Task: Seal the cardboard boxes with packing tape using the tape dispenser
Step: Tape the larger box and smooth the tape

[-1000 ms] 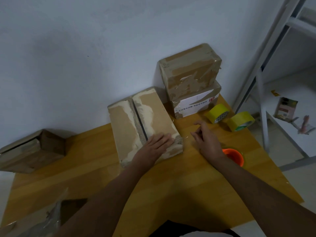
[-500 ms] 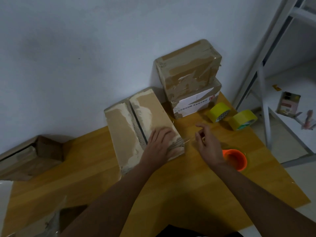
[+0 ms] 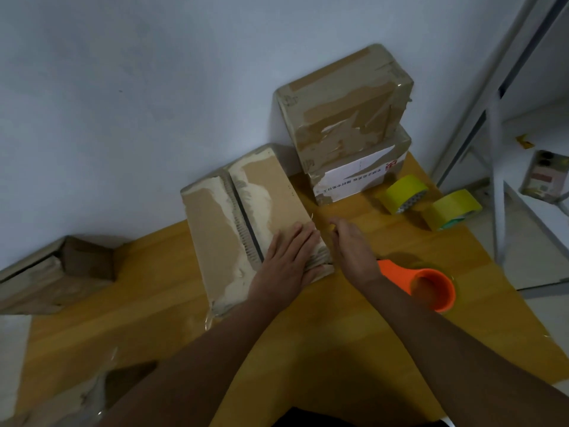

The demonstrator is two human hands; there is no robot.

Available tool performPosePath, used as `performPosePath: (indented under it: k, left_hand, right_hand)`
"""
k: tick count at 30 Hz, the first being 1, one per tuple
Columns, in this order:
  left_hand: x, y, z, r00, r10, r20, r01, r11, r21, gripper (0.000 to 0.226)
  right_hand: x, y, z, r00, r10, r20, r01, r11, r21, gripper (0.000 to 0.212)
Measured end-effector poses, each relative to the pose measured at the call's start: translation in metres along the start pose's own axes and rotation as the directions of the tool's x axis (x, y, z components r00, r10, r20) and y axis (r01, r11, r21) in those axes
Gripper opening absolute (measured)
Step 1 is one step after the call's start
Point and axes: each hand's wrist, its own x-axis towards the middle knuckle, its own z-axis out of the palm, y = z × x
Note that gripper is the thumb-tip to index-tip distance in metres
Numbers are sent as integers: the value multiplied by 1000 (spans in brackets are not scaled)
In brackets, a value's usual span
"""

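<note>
A: Where's the box being worked on?

B: The flat cardboard box (image 3: 246, 229) lies on the desk (image 3: 354, 343) near the wall, its centre seam not yet taped. The left hand (image 3: 286, 266) presses flat on its near right corner, fingers straight and together.

A: And the other hand?

B: The right hand (image 3: 354, 251) hovers just beside that corner, fingers curled inward — whether they pinch a clear tape end, I cannot tell. The orange tape dispenser (image 3: 421, 282) lies on the desk just behind its wrist, not held.

A: So which step?

B: My guess is that a strip is being smoothed over the corner. Next the dispenser needs picking up and running along the open seam while the left hand steadies the box.

A: Anything else about?

B: Two taped boxes (image 3: 348, 118) stacked behind, two yellow tape rolls (image 3: 428, 201) to the right — and an open box (image 3: 52, 269) far left.
</note>
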Motion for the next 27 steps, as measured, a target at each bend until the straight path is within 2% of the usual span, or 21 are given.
performPosePath:
  k: [9,11,15,18,21,24,27]
  left_hand:
    - [-3,-3,3,1000,20,10,-20,1000,-4,65]
    - [-3,-3,4,1000,22,16,-22,1000,-17,65]
    - [-2,-4,3,999,21,24,-20,998,-55,66]
    - [-5,-4,2,999,15,30,-12,997,-75,65]
    - [-4,-6,0,1000,18,21,-17,997,-74,65]
    - [-2,-6,1,1000,27,-5,-27,997,-77,66]
    - [-4,-6,3,999,35,-5,-35,997,-70,71]
  right_hand:
    - [5,0,13,993,6,115,-19,994,112,36]
    - [8,5,18,995,43,87,-50,996,76,38]
    - [15,21,24,977,79,196,-76,997,-24,33]
    - [-4,20,9,980,142,139,-152,986,62,31]
    - [-31,15,-7,998,44,49,-52,982,179,27]
    - [-41,10,-19,984,-101,146,78,984,159,34]
    - [-31,5,-24,962,-122,243,112,992,57,33]
